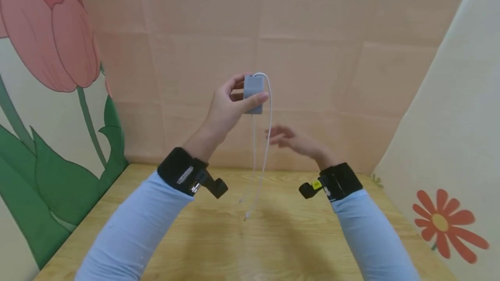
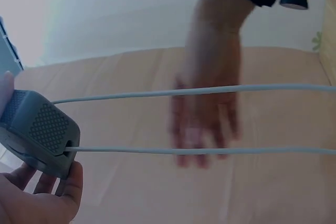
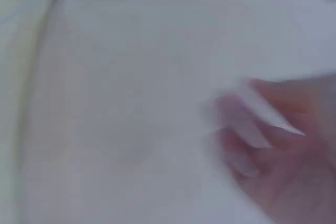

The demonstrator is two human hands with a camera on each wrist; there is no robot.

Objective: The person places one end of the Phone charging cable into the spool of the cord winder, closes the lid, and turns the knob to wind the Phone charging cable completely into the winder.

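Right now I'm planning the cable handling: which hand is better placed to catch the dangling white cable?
Probably the right hand: it hangs open beside the white cable, while the left hand grips the grey box.

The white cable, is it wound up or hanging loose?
Hanging loose: the white cable dangles in two strands from the gray box in the left hand.

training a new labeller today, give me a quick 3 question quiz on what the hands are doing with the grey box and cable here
1. True or false: the left hand holds the grey box above the wooden table.
2. What does the right hand hold?
A. the grey box
B. a pen
C. nothing
3. How many strands of white cable hang from the box?

Key:
1. True.
2. C; its fingers are extended beside the cable, though blurred.
3. Two.
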